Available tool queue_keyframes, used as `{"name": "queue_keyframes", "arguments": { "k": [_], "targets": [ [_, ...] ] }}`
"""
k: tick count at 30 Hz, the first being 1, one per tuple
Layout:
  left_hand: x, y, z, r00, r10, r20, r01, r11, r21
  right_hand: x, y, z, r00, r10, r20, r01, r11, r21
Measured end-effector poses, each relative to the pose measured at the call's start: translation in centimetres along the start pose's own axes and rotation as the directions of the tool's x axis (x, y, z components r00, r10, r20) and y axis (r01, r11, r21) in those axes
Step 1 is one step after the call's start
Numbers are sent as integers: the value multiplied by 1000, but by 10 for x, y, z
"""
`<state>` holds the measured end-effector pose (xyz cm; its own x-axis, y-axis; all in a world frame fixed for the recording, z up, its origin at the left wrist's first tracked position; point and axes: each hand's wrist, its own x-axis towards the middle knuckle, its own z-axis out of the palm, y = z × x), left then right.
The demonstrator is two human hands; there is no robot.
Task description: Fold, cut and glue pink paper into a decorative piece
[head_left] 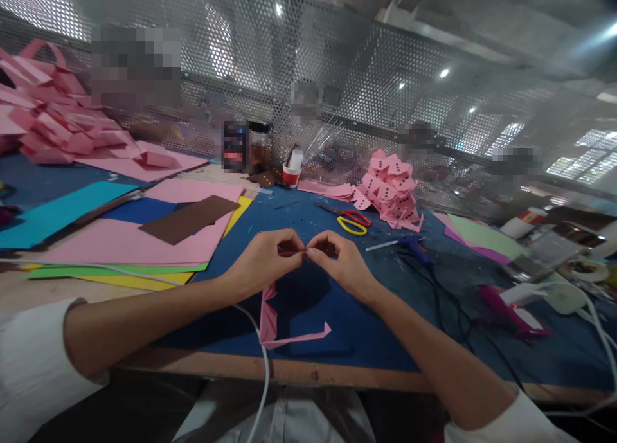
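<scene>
On blue tabletop [376,340], a cup [291,177] is holding clear sticks [321,142]; left hand [263,263] and right hand [346,266] are pinching closed, contents indiscernible.

No text can be read; the coloured marks on the far dark container [234,141] are too blurred.

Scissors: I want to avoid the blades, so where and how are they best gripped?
Probably by the looped handles, the right hand coming from the near right: the scissors lie flat, handles rightward, blades pointing left.
</scene>
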<state>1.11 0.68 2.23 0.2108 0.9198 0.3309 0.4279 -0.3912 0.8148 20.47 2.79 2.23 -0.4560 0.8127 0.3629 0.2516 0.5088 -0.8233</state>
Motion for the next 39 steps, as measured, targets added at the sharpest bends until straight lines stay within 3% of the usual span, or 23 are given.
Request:
{"name": "queue_keyframes", "arguments": {
  "k": [7,27,39],
  "targets": [
    [0,0,-1,1000,-18,6,18,1000,-22,-1,2,-1,1000,-9,7,9,1000,0],
    [1,-2,-2,998,-45,35,48,997,-67,-2,6,-2,980,-198,2,190,938,-290],
    [-3,4,-2,1000,-6,6,5,998,65,-1,8,0,977,-211,34,209,913,-350]
  ]
}}
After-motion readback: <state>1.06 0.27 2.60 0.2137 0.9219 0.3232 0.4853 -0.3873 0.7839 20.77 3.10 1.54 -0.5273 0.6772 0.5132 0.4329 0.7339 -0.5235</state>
